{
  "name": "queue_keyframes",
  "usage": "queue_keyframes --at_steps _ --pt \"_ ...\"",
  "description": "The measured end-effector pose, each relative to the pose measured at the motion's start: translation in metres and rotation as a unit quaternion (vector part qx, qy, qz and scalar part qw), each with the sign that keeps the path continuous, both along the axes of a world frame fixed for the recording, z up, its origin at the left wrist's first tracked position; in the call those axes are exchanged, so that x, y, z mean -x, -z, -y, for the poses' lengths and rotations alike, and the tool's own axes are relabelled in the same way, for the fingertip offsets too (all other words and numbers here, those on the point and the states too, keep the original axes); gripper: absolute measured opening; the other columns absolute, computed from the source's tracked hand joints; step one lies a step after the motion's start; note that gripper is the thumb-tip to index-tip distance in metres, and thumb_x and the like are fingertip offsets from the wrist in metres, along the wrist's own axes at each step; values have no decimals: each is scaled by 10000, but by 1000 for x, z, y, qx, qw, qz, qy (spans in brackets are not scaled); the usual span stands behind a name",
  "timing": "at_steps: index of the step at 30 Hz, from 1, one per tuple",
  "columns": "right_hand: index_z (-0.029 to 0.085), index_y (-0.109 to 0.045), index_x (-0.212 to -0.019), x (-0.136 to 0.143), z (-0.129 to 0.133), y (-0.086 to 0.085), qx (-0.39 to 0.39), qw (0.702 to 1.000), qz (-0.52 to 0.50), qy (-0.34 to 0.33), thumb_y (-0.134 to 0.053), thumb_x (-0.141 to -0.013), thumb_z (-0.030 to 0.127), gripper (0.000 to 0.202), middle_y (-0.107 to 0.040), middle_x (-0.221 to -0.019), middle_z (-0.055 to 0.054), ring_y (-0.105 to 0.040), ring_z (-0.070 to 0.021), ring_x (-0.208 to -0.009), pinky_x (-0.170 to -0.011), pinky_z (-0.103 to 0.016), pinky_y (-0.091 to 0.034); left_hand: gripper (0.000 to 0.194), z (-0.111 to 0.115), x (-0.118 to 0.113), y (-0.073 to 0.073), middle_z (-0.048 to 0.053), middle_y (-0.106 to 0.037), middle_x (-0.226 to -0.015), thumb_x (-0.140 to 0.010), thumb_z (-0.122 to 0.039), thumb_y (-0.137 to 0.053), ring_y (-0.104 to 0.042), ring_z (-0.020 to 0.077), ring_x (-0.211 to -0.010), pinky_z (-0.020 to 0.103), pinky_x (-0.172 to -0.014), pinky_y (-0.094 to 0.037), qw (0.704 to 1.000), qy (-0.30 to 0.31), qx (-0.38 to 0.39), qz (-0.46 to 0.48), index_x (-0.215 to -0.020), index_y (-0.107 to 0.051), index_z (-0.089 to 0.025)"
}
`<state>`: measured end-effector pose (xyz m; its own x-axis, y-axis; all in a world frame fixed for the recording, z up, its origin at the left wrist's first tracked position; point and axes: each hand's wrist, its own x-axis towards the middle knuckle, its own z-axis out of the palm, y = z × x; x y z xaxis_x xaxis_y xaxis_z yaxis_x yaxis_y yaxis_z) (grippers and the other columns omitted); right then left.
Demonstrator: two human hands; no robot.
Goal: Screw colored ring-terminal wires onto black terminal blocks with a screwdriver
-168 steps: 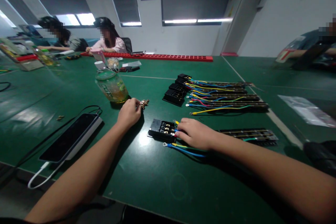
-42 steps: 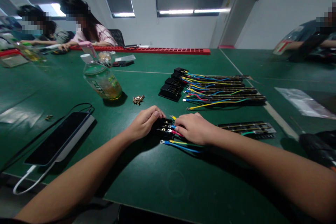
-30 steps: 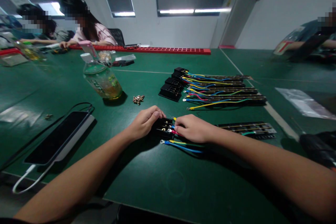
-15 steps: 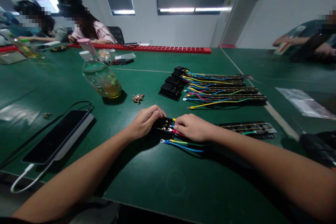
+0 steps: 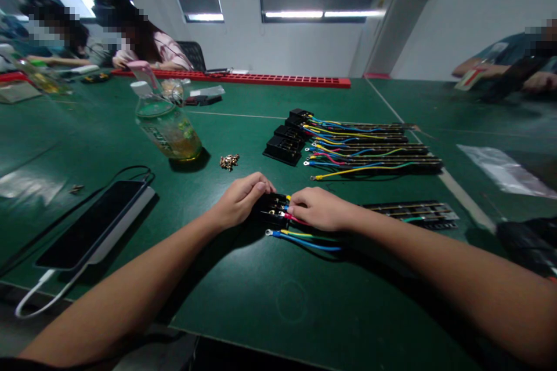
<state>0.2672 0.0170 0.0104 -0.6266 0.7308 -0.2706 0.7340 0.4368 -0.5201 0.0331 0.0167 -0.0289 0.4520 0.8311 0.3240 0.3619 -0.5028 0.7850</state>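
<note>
A black terminal block (image 5: 275,219) lies on the green table, joined to a long black strip (image 5: 409,211) on its right. My left hand (image 5: 241,200) is closed around the block's left and far side. With fingers pinched together, my right hand (image 5: 317,208) is at the block's right end, on the coloured wires that enter it. A red wire (image 5: 298,220) comes out under my right fingers. Blue and yellow-green wires with ring lugs (image 5: 304,240) lie loose on the near side.
Finished-looking wired strips (image 5: 369,151) lie beyond my right hand. A pile of small screws (image 5: 229,162), a bottle (image 5: 169,130) and a phone on a power bank (image 5: 93,223) are to the left. Other people sit across the table and at the far right.
Both hands hold nearly the same pose at the block. The view has shifted very slightly.
</note>
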Motion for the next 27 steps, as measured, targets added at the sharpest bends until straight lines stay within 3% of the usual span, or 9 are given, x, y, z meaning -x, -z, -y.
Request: queue_keyframes --at_steps 18,27 --pt "146 -661 -783 -1 -1 -1 19 1000 -8 0 -521 -972 275 268 -655 -775 -31 -516 -114 -678 -612 -252 -299 379 1 0 0 77 -712 -960 -1082 -455 -406 -662 207 -901 335 -842 -498 1000 8 -18 14 -921 -606 -176" --pt "151 -621 -735 0 -4 2 28 1000 -5 10 -493 -995 368 362 -630 -733 -39 -499 -117 -637 -590 -265 -286 384 0 1 0 58 -656 -928 -1099 -423 -387 -622 187 -891 315 -832 -484 991 -10 -136 -5 -919 -615 -172"
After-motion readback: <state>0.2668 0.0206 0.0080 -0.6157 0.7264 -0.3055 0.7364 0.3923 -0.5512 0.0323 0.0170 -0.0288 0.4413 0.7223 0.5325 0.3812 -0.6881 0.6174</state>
